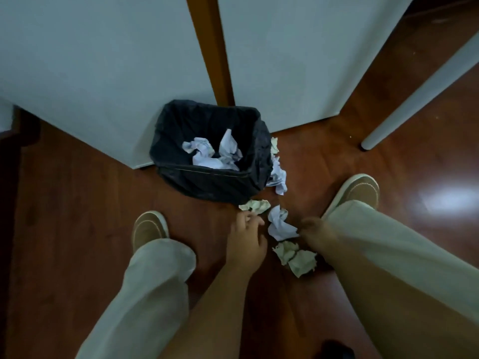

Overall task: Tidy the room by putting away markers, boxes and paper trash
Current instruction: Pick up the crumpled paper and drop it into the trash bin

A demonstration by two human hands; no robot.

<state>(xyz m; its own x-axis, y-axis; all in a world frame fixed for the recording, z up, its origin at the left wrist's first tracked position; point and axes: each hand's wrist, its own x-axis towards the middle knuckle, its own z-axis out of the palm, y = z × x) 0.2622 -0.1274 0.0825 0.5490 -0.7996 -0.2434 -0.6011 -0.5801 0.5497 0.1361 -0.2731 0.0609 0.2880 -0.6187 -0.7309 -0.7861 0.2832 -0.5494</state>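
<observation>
Left hand reaches down, its grip pinching one greenish paper wad; right hand is blurred, grip unclear; between them one white wad; beyond, bin holds several wads, count unclear.

Wood floor under lined bin (crumpled papers alongside)

Black bin liner, white crumpled paper

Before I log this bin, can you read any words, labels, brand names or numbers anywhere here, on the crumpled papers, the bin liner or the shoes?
None can be read.
Crumpled paper in the bin: no print visible.
Crumpled paper on the floor: creases only, blurred.
Black bin liner: plain.
Shoes: no visible brand mark.
</observation>
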